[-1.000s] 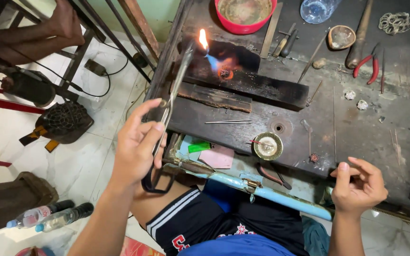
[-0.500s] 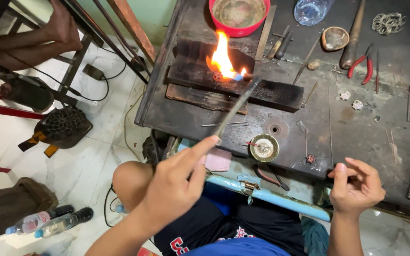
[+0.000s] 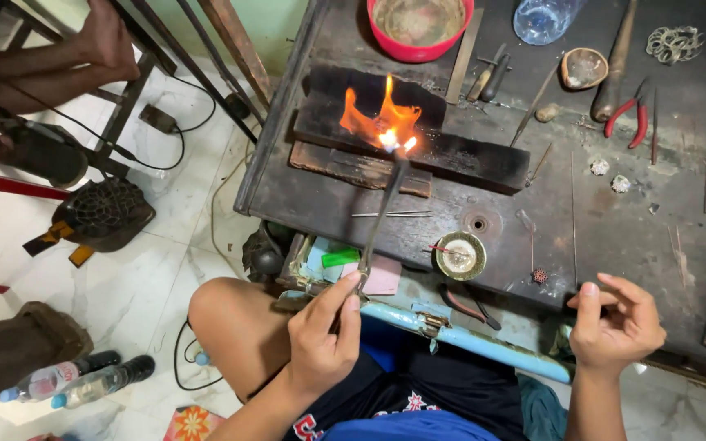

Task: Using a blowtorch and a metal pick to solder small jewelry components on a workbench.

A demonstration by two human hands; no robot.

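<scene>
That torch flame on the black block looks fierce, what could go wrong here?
1. The flame spreads wide over the charred block, close to the red bowl and a clear plastic bottle; either might scorch or soften.
2. The left hand holds the thin torch pipe by the fingertips; a slip could swing the flame toward the bare knee.
3. Cables trail across the floor nearby, a tripping hazard.

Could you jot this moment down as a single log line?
left hand: holds torch | flame: on charred block | right hand: empty, fingers curled at bench edge
</scene>
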